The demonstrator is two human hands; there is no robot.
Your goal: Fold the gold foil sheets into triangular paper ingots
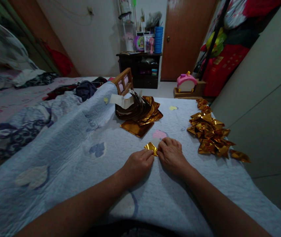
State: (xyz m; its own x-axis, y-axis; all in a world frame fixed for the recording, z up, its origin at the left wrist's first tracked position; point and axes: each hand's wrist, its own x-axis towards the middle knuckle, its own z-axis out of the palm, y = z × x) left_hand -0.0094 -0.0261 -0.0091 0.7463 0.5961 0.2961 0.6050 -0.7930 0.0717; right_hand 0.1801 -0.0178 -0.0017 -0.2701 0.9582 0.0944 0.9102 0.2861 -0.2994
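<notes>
A small sheet of gold foil paper (150,147), partly folded, lies on the bed cover between my hands. My left hand (138,165) closes on its near left edge, fingers pressed together. On the right side, my right hand (171,154) grips the same paper with bent fingers that hide part of it. Just beyond them is a fanned stack of gold foil paper (140,110), some sheets showing pale undersides. To the right sits a heap of folded gold foil pieces (208,130), pointed at the ends.
A light blue quilted cover (81,174) spreads under everything, rumpled to the left. One folded gold piece (240,155) rests at the bed's right edge, beside a pale cabinet (273,108). A pink toy (187,82) stands past the far edge, before a brown door (186,39).
</notes>
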